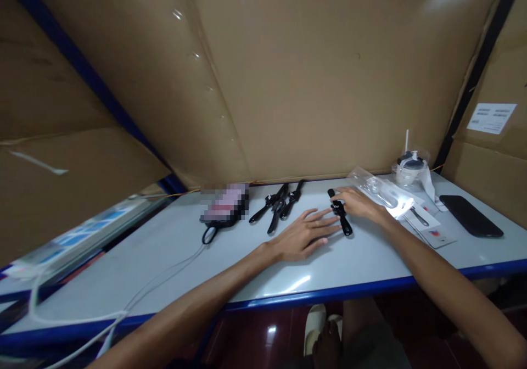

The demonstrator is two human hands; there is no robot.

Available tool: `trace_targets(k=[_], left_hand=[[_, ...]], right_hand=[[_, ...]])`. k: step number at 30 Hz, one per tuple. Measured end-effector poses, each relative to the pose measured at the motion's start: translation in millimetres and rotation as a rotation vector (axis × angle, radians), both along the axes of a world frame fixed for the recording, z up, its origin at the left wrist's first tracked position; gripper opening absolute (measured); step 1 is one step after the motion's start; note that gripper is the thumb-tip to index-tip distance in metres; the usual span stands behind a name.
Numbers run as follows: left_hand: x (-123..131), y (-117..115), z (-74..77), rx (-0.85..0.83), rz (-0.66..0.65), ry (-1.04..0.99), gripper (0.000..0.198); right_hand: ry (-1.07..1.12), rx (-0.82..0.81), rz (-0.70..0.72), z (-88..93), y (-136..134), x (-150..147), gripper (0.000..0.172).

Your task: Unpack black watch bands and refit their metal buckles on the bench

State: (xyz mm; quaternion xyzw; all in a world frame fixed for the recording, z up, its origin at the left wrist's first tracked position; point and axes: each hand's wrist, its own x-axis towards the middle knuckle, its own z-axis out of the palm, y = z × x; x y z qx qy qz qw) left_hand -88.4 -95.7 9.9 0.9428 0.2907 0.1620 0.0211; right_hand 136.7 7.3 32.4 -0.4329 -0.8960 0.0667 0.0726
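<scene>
I judge work on one black tool [338,210] under way, completion not verifiable; three similar tools [273,223] lie grouped apart from my hands. The tool rests slantwise on the table [164,259] at my fingertips: glossy handle, wider middle, finer detail too small to tell. My left hand [304,234] is spread, fingertips beside it, gripping nothing. My right hand [356,201] bends its fingers over the far end; whether they grip, I cannot tell.

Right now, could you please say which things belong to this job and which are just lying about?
Apparently the job:
- slim black two-handled tool, right hand touching
- similar black tools
- clear plastic packaging

Likely lying about:
- flat black rounded slab
- pale dark-topped cup
</scene>
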Motion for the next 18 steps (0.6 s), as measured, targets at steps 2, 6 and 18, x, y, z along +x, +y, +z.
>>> trace_targets(k=[2,6,18], left_hand=[[4,0,0.5,-0.002,-0.022,0.037,0.051],[7,3,-3.1,0.034,-0.002,0.067,0.048],[-15,23,-16.8,0.246,0.706,-0.337,0.052]], right_hand=[[0.018,0.009,0.053,-5.0,4,0,0.048],[0.017,0.038,0.091,-2.0,4,0,0.044],[0.073,0.189,-0.249,31.1,-7,1,0.037]])
